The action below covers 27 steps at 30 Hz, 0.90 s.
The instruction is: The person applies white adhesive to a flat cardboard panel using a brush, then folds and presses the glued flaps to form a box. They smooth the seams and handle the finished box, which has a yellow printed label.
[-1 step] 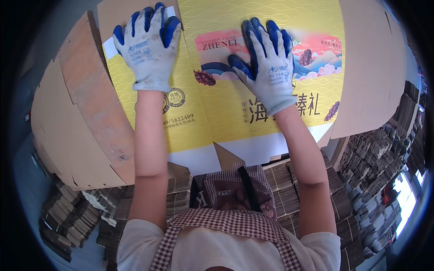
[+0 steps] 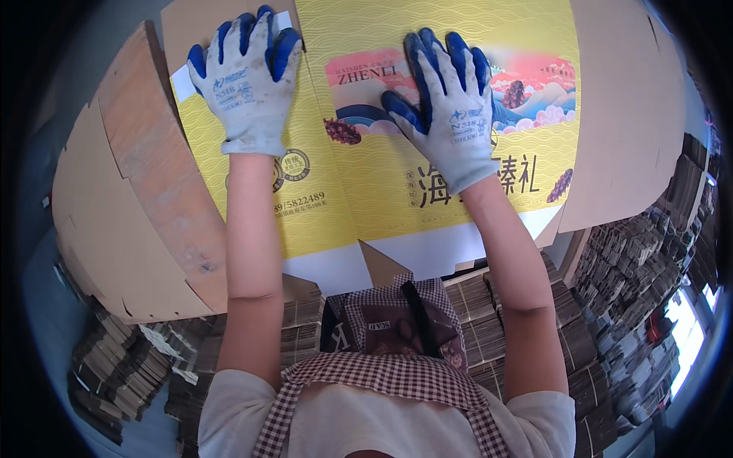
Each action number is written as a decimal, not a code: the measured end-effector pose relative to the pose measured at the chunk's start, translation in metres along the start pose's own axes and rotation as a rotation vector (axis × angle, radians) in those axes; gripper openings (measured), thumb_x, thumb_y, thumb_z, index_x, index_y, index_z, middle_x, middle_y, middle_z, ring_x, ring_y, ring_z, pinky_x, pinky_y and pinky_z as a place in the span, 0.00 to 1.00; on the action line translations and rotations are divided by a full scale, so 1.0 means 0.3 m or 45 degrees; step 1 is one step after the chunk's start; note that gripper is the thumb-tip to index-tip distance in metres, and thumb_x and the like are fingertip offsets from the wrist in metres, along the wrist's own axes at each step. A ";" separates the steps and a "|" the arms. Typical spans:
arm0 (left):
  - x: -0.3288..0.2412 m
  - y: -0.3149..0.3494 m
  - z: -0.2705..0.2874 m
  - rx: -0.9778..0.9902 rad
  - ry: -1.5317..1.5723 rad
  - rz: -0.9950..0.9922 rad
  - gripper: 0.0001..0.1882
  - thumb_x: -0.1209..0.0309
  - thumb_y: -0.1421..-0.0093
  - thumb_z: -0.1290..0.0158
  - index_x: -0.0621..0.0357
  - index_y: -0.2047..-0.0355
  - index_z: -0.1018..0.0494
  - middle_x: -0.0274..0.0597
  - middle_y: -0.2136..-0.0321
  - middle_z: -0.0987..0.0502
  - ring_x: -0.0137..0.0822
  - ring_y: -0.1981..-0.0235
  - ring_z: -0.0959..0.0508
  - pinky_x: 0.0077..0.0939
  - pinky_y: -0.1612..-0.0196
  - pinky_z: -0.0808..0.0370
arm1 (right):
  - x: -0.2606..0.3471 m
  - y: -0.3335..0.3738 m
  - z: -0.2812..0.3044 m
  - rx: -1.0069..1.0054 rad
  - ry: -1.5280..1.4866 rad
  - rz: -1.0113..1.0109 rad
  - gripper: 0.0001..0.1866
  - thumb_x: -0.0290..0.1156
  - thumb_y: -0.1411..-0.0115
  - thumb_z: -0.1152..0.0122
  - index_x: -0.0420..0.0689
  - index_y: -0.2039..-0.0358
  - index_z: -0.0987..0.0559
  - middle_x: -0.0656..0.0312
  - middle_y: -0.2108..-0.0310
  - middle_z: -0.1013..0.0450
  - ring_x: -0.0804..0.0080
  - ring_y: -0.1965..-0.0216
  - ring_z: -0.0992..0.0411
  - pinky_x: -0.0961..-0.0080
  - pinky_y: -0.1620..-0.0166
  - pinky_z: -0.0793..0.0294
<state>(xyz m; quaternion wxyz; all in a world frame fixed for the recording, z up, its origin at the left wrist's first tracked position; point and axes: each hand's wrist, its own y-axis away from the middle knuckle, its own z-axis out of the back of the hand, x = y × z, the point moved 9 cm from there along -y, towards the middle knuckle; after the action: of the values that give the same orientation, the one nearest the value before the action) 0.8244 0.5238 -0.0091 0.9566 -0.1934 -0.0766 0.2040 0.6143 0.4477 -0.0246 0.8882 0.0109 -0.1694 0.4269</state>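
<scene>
Both gloved hands flat, fingers spread, gripping nothing: my left hand [image 2: 248,80] and right hand [image 2: 450,107] press the yellow printed carton blank [image 2: 382,206] lying unfolded on brown cardboard sheets [image 2: 137,221]; probably light, stiff, glossy-slippery, best taken at its edges.

A flattened yellow carton sheet [image 2: 382,191] with a wave pattern and a pink-and-blue picture panel lies spread on the surface, white flaps at its near edge. Plain brown cardboard blanks [image 2: 130,206] flank it.
</scene>
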 end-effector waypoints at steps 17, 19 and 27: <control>0.055 -0.003 -0.013 0.091 0.796 0.115 0.18 0.64 0.34 0.42 0.56 0.46 0.23 0.43 0.48 0.22 0.39 0.46 0.24 0.31 0.41 0.30 | 0.005 0.004 0.039 -0.058 -0.135 0.069 0.39 0.52 0.40 0.39 0.42 0.34 0.34 0.50 0.34 0.37 0.46 0.32 0.44 0.46 0.30 0.51; 0.074 -0.020 -0.031 0.204 0.858 0.260 0.19 0.65 0.32 0.45 0.57 0.44 0.24 0.42 0.46 0.22 0.35 0.44 0.24 0.27 0.40 0.31 | 0.002 0.015 0.042 -0.108 -0.092 0.102 0.40 0.51 0.41 0.37 0.41 0.34 0.33 0.49 0.35 0.36 0.45 0.32 0.43 0.46 0.30 0.50; 0.066 0.006 -0.034 0.286 1.120 0.230 0.21 0.65 0.29 0.50 0.59 0.39 0.29 0.42 0.40 0.26 0.33 0.38 0.28 0.26 0.33 0.38 | -0.005 0.021 0.045 -0.205 -0.127 0.143 0.41 0.53 0.41 0.36 0.40 0.34 0.34 0.47 0.35 0.36 0.43 0.32 0.43 0.46 0.29 0.50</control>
<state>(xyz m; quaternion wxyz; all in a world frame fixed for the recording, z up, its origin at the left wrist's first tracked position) 0.8441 0.5302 -0.0179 0.8916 -0.1628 0.3762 0.1923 0.6048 0.4483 -0.0130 0.8513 -0.0489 -0.2476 0.4601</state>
